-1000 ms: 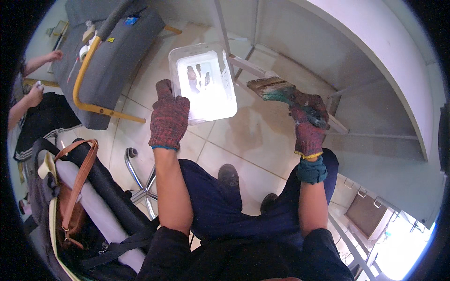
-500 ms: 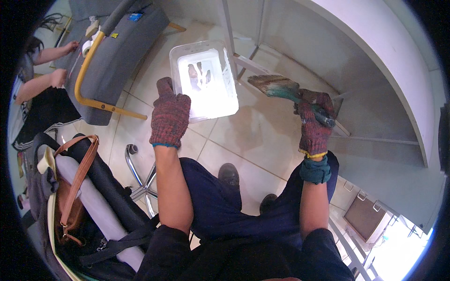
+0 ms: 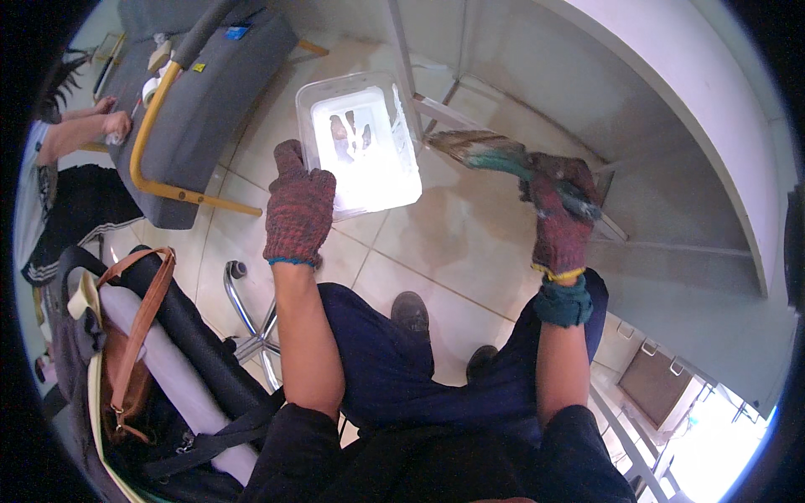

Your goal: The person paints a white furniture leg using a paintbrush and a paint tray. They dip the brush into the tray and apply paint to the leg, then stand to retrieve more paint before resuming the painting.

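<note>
My left hand (image 3: 299,205), in a dark red knitted glove, grips the near left rim of a clear plastic tub (image 3: 408,113). Bright white paint (image 3: 377,172) lies in the tub, with a few dark patches showing on its surface. My right hand (image 3: 566,210), gloved the same way, is closed around the handle of a wide paintbrush (image 3: 495,153). The brush's worn, brownish bristles point left toward the tub, a short gap from its right side. Green colour covers the part of the brush nearest my fingers.
A pale curved desk (image 3: 713,134) with a metal frame rises at the right. On the left stand a grey armchair (image 3: 222,84) with a wooden arm, and bags (image 3: 134,352) over a chair with chrome legs (image 3: 239,306). Another person's hands (image 3: 113,126) show at far left.
The tub and my left hand have shifted slightly left. The brush has moved a little left with my right hand. The other person's hands have drawn closer together.
</note>
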A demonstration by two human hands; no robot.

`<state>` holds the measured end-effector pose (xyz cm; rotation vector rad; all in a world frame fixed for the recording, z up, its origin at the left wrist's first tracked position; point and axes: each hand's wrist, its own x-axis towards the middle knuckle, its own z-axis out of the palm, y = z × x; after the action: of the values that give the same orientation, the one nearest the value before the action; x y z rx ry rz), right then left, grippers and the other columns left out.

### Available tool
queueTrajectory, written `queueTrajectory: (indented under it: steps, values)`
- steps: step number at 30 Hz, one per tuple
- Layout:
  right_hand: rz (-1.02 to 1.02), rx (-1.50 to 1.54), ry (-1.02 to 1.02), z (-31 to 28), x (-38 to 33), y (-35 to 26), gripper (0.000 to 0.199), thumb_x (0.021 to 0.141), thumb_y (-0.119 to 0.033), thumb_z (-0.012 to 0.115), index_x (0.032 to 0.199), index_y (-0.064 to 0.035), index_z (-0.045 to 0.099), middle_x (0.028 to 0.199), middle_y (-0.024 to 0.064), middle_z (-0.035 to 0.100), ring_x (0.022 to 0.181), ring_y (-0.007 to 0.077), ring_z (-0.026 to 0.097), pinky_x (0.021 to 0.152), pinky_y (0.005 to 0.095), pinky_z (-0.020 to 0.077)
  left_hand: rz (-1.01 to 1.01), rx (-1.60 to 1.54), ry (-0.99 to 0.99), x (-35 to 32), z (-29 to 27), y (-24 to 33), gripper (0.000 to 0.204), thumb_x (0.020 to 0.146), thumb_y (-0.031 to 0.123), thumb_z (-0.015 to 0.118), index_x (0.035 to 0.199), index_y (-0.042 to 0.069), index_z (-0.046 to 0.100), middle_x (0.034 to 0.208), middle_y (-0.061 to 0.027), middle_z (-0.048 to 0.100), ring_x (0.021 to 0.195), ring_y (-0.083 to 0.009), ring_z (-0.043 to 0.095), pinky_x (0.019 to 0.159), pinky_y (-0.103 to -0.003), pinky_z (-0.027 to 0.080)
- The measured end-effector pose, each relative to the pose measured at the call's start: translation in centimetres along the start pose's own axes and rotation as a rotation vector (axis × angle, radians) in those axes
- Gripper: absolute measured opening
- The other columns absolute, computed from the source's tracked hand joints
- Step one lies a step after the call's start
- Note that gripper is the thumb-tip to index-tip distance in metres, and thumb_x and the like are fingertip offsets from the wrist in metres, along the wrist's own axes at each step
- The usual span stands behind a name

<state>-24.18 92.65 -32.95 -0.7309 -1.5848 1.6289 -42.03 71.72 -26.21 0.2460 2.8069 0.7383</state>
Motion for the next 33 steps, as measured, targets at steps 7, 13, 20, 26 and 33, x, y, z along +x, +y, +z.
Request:
queueTrajectory:
  steps: [7,13,20,26,33]
  values:
    - [0.087,-0.229,0.158,-2.0,-1.1,1.1,0.017,0.073,-0.009,0.070,0.085,-0.0078,0.059,0.083,0.0025,0.061,0.073,0.0091,0.055,0.066,0.0257,0.0466,-0.009,-0.015,-0.015,-0.2,-0.3,0.1,0.045,0.076,0.018,0.048,0.118,0.005,0.037,0.099,-0.0293,0.058,0.083,-0.0415,0.061,0.071,-0.047,0.048]
    - [0.059,-0.011,0.099,-3.6,-4.8,-1.6,0.018,0.071,-0.007,0.070,0.086,-0.0069,0.060,0.084,0.0060,0.065,0.074,0.0127,0.059,0.066,0.0266,0.0477,0.015,0.029,0.007,-0.3,-0.2,0.1,0.043,0.077,0.016,0.047,0.117,0.005,0.036,0.097,-0.0283,0.058,0.083,-0.0418,0.061,0.073,-0.047,0.047]
    - [-0.067,-0.138,-0.025,-0.9,-3.4,0.6,0.022,0.072,-0.006,0.069,0.091,-0.0062,0.058,0.095,0.0078,0.064,0.084,0.0168,0.058,0.077,0.0300,0.0466,0.104,0.006,0.050,0.1,0.3,-1.1,0.040,0.078,0.016,0.046,0.115,0.005,0.036,0.092,-0.0263,0.059,0.082,-0.0429,0.059,0.073,-0.048,0.046]
    - [0.098,-0.009,0.058,0.9,-2.0,1.3,0.021,0.073,-0.007,0.069,0.092,-0.0054,0.060,0.090,0.0038,0.062,0.081,0.0119,0.057,0.072,0.0265,0.0468,0.026,-0.017,-0.007,-0.2,-0.1,-0.3,0.039,0.078,0.015,0.046,0.114,0.005,0.036,0.094,-0.0270,0.058,0.083,-0.0422,0.060,0.069,-0.047,0.047]
    - [0.052,0.030,0.119,0.8,-2.2,0.5,0.021,0.073,-0.009,0.069,0.093,-0.0056,0.061,0.091,0.0027,0.061,0.080,0.0119,0.057,0.071,0.0269,0.0465,0.014,-0.016,-0.002,-0.6,-0.3,0.1,0.039,0.079,0.015,0.047,0.114,0.005,0.036,0.096,-0.0275,0.057,0.081,-0.0414,0.060,0.068,-0.047,0.048]
